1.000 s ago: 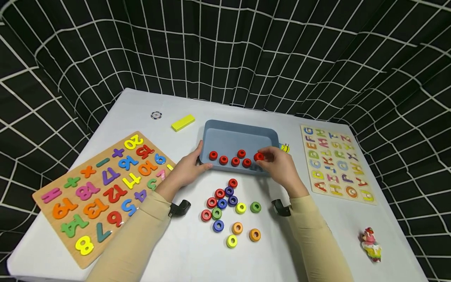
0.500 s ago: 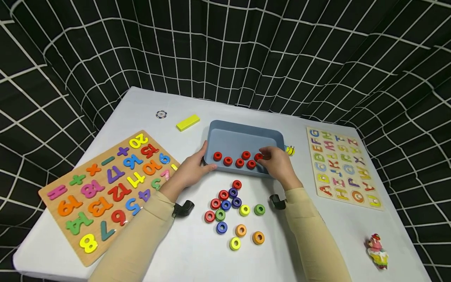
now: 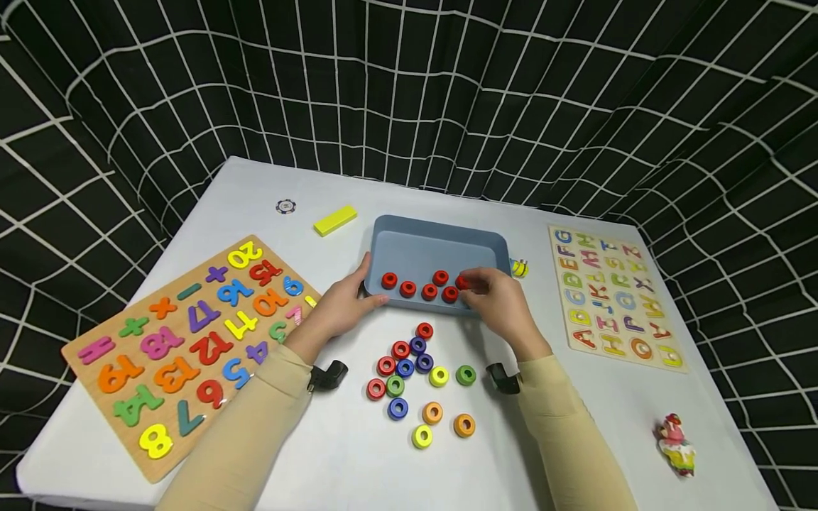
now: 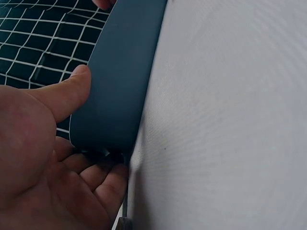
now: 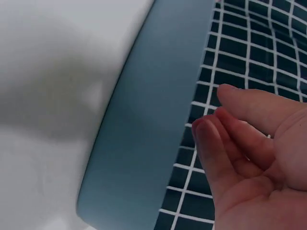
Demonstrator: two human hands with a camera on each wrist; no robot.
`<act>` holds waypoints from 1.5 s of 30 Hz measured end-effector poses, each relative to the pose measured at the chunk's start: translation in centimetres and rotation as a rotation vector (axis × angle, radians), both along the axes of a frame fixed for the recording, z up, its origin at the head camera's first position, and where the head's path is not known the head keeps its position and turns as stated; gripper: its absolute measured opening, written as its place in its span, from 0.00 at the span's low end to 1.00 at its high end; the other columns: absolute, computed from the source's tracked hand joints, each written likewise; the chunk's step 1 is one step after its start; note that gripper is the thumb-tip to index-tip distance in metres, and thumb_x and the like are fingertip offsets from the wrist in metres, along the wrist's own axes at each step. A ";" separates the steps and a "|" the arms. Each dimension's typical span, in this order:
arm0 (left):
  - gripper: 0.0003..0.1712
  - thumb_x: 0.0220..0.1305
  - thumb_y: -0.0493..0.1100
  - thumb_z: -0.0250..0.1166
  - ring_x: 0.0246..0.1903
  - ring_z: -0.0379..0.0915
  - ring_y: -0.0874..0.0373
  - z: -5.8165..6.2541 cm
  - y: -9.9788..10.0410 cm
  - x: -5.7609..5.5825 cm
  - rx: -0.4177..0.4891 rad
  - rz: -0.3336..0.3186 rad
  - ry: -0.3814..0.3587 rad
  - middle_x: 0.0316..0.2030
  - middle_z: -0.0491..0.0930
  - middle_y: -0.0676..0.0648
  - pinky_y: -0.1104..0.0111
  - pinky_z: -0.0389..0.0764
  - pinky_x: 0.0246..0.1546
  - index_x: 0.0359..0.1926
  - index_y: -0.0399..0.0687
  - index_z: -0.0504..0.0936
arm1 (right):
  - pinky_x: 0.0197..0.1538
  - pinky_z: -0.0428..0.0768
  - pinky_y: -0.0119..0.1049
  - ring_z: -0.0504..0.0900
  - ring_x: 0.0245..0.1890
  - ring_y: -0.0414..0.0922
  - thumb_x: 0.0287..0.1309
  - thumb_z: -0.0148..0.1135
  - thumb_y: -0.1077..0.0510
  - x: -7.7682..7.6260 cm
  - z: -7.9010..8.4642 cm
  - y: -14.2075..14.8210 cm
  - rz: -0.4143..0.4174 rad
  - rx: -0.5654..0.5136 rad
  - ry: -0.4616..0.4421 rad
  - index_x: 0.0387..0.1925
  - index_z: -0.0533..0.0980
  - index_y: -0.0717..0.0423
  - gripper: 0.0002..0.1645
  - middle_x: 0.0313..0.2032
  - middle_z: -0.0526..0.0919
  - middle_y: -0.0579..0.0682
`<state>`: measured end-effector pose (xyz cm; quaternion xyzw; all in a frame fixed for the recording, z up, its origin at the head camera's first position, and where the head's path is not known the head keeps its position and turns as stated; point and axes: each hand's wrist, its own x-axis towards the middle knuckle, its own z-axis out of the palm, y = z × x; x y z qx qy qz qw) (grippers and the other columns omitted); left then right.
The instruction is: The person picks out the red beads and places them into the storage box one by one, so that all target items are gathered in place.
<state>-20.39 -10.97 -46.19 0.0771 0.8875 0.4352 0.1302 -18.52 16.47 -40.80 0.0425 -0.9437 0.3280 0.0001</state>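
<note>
The blue-grey tray (image 3: 441,245) holds several red rings (image 3: 407,289) along its near side. At its left end, my left hand (image 3: 341,305) holds the near corner, thumb against the near wall and fingers curled at the end. My right hand (image 3: 501,301) is over the tray's near right part, its fingertips at the rightmost red ring (image 3: 462,282), which they partly cover. In the right wrist view the thumb and fingers (image 5: 206,139) stand slightly apart above the tray wall (image 5: 144,115), with no ring visible between them.
Several coloured rings (image 3: 405,367) lie on the white table in front of the tray. A number board (image 3: 192,341) lies left and a letter board (image 3: 613,298) right. Around them are a yellow block (image 3: 335,221), a poker chip (image 3: 285,206), a bee toy (image 3: 520,268) and a figurine (image 3: 676,446).
My right hand has moved slightly left in the tray, and the rightmost red ring now sits closer to its neighbours. The left hand keeps its place at the corner.
</note>
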 end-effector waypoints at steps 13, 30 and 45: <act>0.53 0.63 0.61 0.61 0.74 0.45 0.46 -0.1 -0.3 0.0 -0.003 0.000 -0.020 0.76 0.47 0.48 0.49 0.51 0.73 0.76 0.63 0.36 | 0.43 0.83 0.33 0.83 0.39 0.40 0.55 0.69 0.59 2.5 -1.0 -1.3 0.154 -0.135 -0.189 0.47 0.82 0.53 0.15 0.41 0.86 0.47; 0.52 0.64 0.59 0.61 0.74 0.48 0.46 -0.1 -0.1 0.0 0.006 -0.011 0.012 0.75 0.50 0.47 0.50 0.52 0.73 0.77 0.62 0.37 | 0.48 0.84 0.36 0.85 0.42 0.42 0.53 0.70 0.60 3.4 -2.3 -2.7 0.213 -0.023 -0.128 0.50 0.82 0.52 0.20 0.45 0.86 0.48; 0.52 0.64 0.60 0.61 0.74 0.46 0.48 0.0 0.0 0.0 0.011 -0.008 0.001 0.75 0.49 0.48 0.51 0.52 0.74 0.77 0.63 0.37 | 0.44 0.82 0.34 0.82 0.38 0.39 0.50 0.72 0.62 3.5 -3.0 -3.3 0.243 0.074 -0.105 0.45 0.83 0.50 0.18 0.40 0.84 0.45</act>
